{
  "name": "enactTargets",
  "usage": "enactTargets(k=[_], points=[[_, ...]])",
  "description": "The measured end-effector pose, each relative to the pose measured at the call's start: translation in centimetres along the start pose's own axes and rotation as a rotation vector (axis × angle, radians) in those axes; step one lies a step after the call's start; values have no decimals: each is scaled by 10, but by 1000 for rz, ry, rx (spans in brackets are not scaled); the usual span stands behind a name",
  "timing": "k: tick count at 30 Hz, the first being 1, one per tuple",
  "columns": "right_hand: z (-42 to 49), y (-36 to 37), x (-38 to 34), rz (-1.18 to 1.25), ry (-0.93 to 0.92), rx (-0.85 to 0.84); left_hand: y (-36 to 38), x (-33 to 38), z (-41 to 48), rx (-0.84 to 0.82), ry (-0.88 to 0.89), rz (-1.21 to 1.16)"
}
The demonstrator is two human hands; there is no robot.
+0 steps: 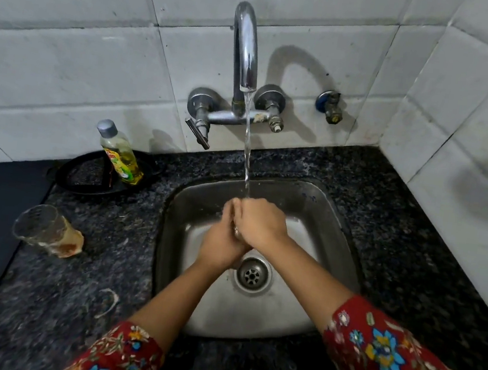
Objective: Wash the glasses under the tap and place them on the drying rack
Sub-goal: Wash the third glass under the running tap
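A chrome tap (245,46) on the tiled wall runs a thin stream of water into the steel sink (319,212). Both hands meet under that stream, above the drain (252,275). My right hand (258,222) lies over my left hand (219,243), its fingers curled round the left fingers. Neither hand holds a glass. One dirty glass (46,229) with brown residue at its bottom stands on the dark granite counter (68,301), left of the sink and apart from my hands. No drying rack is in view.
A bottle of yellow dish liquid (120,154) stands on a black round plate (83,179) behind the glass. A wet ring mark (108,303) shows on the counter near my left sleeve. A small valve (330,106) sticks out of the wall right of the tap.
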State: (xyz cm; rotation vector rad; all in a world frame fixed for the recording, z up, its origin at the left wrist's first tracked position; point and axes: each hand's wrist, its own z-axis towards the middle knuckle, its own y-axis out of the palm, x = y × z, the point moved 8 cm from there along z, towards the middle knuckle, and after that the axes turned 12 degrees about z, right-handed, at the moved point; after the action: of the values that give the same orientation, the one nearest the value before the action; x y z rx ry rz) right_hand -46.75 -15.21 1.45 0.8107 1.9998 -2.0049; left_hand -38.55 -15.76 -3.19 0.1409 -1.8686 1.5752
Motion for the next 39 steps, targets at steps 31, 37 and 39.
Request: enactTargets(k=[31, 37, 39], points=[[-57, 25, 37, 175, 145, 37, 59, -12, -4, -297, -543, -1339], [-52, 47, 42, 856, 331, -236, 42, -5, -2, -368, -495, -1270], [-53, 60, 40, 1307, 411, -433, 35, -4, -1, -439, -450, -1336]])
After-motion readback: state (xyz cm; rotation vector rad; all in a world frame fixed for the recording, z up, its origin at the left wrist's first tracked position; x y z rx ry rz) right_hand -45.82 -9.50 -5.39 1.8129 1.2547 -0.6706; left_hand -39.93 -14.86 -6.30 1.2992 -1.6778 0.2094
